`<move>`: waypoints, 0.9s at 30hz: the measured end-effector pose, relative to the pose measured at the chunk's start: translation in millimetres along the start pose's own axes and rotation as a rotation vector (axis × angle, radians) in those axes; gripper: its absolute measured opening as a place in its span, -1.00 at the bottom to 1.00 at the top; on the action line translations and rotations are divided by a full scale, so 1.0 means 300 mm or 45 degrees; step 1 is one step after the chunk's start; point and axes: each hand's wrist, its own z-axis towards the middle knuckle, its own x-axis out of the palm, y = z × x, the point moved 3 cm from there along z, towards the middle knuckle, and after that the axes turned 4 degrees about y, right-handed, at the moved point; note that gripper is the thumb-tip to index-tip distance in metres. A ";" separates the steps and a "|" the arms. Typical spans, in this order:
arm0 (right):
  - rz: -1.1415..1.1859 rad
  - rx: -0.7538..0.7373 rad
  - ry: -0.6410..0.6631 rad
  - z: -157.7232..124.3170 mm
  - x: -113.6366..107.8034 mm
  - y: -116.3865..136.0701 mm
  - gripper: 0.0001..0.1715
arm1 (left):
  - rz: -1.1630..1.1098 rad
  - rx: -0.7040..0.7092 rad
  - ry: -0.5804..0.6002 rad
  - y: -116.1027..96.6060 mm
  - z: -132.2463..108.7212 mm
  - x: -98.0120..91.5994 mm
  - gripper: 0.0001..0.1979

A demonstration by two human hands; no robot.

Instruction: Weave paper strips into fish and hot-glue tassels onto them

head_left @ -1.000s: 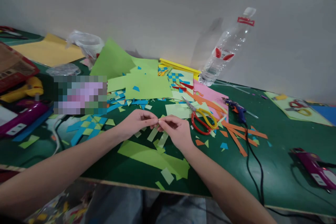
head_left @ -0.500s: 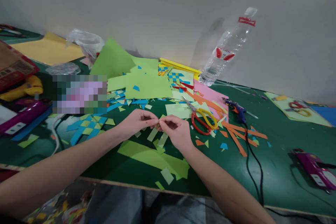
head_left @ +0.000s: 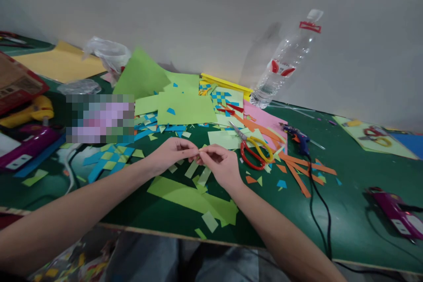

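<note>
My left hand (head_left: 173,155) and my right hand (head_left: 222,163) meet fingertip to fingertip over the middle of the table. Both are closed in a pinch. Whatever lies between the fingertips is too small and too hidden to name; a bit of green paper shows just behind them. Below the hands are pale green paper strips (head_left: 191,169) and a longer green paper piece (head_left: 194,198). Right of my right hand lie scissors (head_left: 254,150) with one red and one yellow handle loop, their blades pointing away to the left.
On the green table (head_left: 350,211) lie green paper sheets (head_left: 187,108), woven blue-green strips (head_left: 114,158), orange strips (head_left: 299,172) and a blue glue gun (head_left: 299,139) with a black cord. A clear bottle (head_left: 284,61) leans against the wall. Purple power strips (head_left: 396,216) sit at both sides.
Almost nothing differs. Both hands stay pinched together at the same spot, with only a very slight shift of the fingertips to the left.
</note>
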 end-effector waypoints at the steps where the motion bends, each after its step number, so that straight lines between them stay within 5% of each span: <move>1: 0.008 0.004 -0.002 0.000 0.000 0.000 -0.70 | -0.001 0.000 -0.002 0.000 0.000 0.000 -0.73; 27: 0.009 -0.033 -0.009 -0.003 0.001 -0.003 -0.85 | -0.012 0.007 0.005 0.000 -0.003 0.006 -0.79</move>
